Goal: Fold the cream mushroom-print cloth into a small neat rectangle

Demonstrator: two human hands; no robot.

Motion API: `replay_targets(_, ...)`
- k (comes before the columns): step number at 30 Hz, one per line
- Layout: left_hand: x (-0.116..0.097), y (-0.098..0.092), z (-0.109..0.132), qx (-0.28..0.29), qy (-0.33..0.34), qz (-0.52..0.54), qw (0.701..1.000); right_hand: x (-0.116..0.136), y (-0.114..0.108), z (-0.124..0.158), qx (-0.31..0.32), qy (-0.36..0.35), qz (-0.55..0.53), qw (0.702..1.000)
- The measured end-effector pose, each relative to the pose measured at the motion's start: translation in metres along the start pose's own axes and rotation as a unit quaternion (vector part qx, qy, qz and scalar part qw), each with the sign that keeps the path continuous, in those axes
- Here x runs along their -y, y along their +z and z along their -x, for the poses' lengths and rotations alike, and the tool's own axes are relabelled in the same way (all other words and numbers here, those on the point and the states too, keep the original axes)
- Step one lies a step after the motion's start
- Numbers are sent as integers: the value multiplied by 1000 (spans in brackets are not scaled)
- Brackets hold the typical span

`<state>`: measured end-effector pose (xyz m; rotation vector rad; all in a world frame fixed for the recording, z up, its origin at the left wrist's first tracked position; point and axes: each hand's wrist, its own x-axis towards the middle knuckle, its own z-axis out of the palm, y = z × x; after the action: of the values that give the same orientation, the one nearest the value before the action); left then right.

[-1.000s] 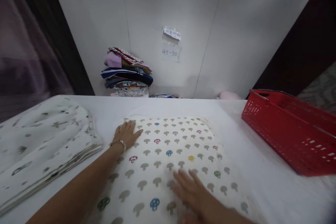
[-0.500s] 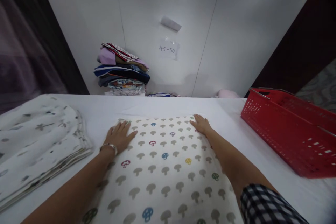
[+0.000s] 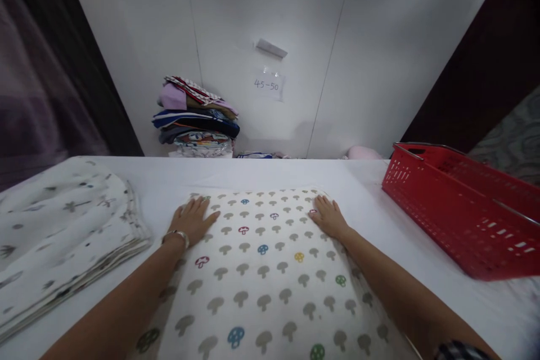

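A white cloth with printed mushrooms (image 3: pixel 270 270) lies spread in front of me on the white-covered table, its near end running out of view. Most of its mushrooms are grey, with a few in blue, red, yellow and green. On its far left edge my left hand (image 3: pixel 192 222) rests flat, fingers apart, a bracelet at the wrist. My right hand (image 3: pixel 329 217) lies flat near the far right corner, thumb spread, fingers pointing away. Neither hand grips the fabric.
At the left lies a folded stack of white printed cloth (image 3: pixel 67 225). A red plastic basket (image 3: pixel 451 219) with metal handles stands on the right. Behind the table (image 3: pixel 160 174), folded clothes (image 3: pixel 196 118) are piled against a white wall bearing a paper marked 45-50 (image 3: pixel 269 85).
My right hand has slid slightly toward me and outward along the cloth's right edge. My left hand stays nearly in place. The view has shifted a little.
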<state>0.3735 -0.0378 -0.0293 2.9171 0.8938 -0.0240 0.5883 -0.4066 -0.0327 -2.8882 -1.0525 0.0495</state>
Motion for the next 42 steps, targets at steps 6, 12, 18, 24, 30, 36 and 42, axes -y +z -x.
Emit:
replay_targets(6, 5, 6, -4, -6, 6, 6, 1000, -8, 8, 0, 25, 22, -23, 999)
replay_targets(12, 3, -9, -7, 33, -5, 12, 999, 1, -10, 6, 54, 35, -55, 996)
replay_targets(18, -2, -12, 73, 20, 81, 6, 997, -1, -14, 94, 29, 7, -74, 997)
replay_targets(24, 2, 1, 196, 30, 126, -5, 992, -20, 3, 212, 21, 54, -151, 987)
replay_targets(30, 5, 6, 262, 9, 118, -18, 993, -32, 16, 282, -5, 94, -179, 979)
replay_targets(36, -2, 8, 294, 0, 78, 0, 997, -37, 14, 315, -111, 100, -230, 962)
replay_targets(42, -72, 7, 307, -25, 180, 70, 981, -37, 2, 329, -170, 111, -293, 934)
